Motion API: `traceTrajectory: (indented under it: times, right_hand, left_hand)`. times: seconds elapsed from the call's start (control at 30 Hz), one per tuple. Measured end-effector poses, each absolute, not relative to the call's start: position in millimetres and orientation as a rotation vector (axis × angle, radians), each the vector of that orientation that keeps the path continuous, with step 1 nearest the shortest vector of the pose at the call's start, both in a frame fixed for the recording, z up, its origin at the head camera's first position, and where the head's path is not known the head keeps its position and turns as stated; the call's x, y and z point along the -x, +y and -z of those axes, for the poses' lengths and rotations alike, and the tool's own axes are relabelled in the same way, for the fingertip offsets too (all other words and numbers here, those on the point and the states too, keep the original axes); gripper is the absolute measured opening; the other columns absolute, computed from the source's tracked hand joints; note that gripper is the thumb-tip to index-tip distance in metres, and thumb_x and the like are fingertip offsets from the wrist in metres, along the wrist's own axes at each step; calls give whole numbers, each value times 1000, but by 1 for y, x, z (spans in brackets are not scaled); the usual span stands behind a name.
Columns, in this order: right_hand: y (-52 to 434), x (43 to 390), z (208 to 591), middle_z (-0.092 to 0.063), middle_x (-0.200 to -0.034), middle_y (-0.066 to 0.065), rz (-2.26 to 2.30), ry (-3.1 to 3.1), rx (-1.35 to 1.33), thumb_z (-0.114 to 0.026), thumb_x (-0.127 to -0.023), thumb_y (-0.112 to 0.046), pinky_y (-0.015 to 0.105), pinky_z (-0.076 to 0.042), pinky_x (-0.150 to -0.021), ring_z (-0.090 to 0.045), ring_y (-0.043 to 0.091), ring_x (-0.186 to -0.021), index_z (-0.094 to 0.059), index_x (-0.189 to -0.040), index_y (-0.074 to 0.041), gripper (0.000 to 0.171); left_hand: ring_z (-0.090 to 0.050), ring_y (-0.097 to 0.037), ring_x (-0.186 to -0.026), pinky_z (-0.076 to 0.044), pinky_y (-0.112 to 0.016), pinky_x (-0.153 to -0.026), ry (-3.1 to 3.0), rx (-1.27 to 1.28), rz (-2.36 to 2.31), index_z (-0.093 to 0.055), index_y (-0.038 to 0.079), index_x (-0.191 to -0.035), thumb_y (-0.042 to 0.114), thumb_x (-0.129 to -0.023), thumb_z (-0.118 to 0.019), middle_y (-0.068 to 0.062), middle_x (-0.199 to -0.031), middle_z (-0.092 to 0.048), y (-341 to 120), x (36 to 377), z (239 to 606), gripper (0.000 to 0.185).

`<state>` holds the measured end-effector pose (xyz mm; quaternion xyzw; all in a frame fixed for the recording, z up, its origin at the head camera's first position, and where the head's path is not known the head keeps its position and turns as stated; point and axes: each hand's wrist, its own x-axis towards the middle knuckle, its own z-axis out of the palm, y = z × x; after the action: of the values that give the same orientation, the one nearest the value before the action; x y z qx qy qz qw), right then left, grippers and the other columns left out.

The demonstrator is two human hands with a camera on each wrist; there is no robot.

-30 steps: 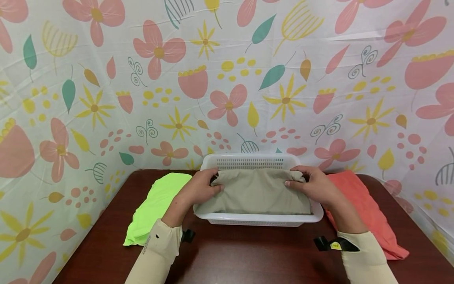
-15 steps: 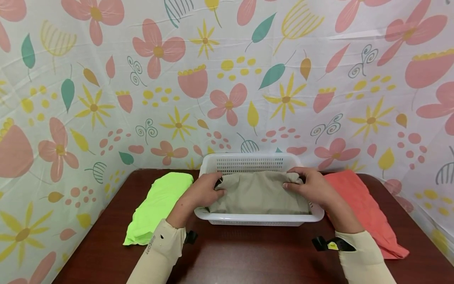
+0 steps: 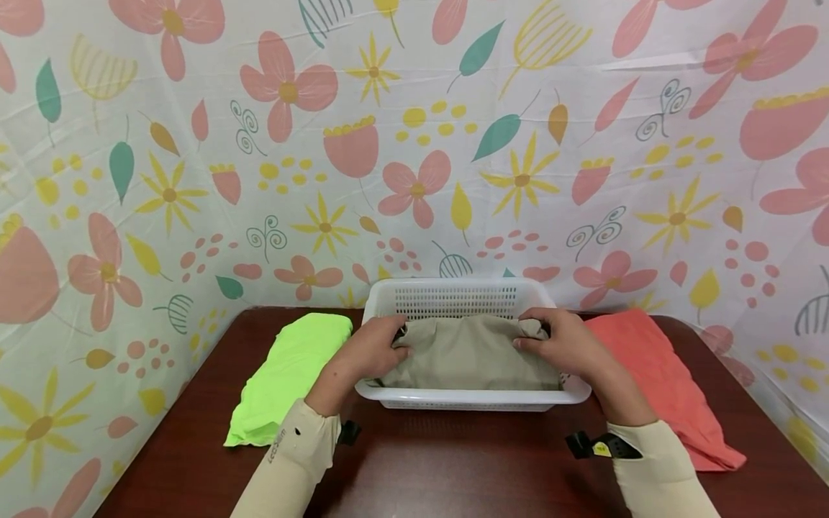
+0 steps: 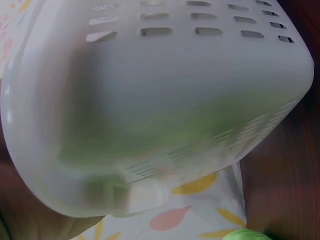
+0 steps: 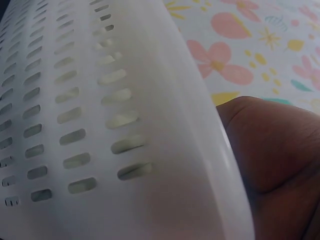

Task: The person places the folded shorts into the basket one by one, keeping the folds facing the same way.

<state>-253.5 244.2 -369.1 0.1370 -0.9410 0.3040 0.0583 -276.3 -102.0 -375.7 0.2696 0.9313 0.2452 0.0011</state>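
A folded beige cloth lies inside a white slotted plastic basket at the middle of a dark wooden table. My left hand grips the cloth's left end, fingers curled over it. My right hand grips the right end the same way. Both wrist views are filled by the basket's white slotted wall seen close up; part of my right hand shows beside it.
A folded bright green cloth lies on the table left of the basket. A folded coral cloth lies to its right. A flower-patterned sheet walls in the table on the back and both sides.
Both hands have pushed the beige cloth down and back into the basket; its front edge no longer hangs over the near rim.
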Motion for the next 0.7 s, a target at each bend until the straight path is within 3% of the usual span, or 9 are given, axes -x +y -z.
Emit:
traceTrajectory:
  times: [0.2, 0.5, 0.7]
  right_hand:
    - [241, 253, 370, -74, -103, 5, -874, -2839, -439, -86, -89, -25, 40, -47, -78, -60, 22, -89, -77, -115, -12, 31]
    - [235, 251, 370, -74, -97, 5, -796, -2866, -433, -85, -89, -25, 40, -47, -74, -60, 22, -82, -75, -116, -8, 33]
    - [232, 251, 372, -75, -97, 5, -758, -2878, -438, -85, -89, -22, 40, -49, -73, -62, 22, -82, -75, -114, -7, 31]
  left_hand:
    - [-64, -21, -91, -52, -41, -83, 2936, -846, -703, -65, 8, -115, 15, -99, -76, -3, -96, -67, -102, 276, 375, 20]
    - [-68, -27, -103, -54, -43, -89, 2937, -815, -641, -65, 4, -128, 16, -101, -74, -8, -110, -71, -100, 275, 377, 31]
    - [-70, -28, -100, -55, -44, -86, 2970, -811, -577, -66, 6, -124, 16, -100, -75, -8, -107, -73, -97, 275, 378, 27]
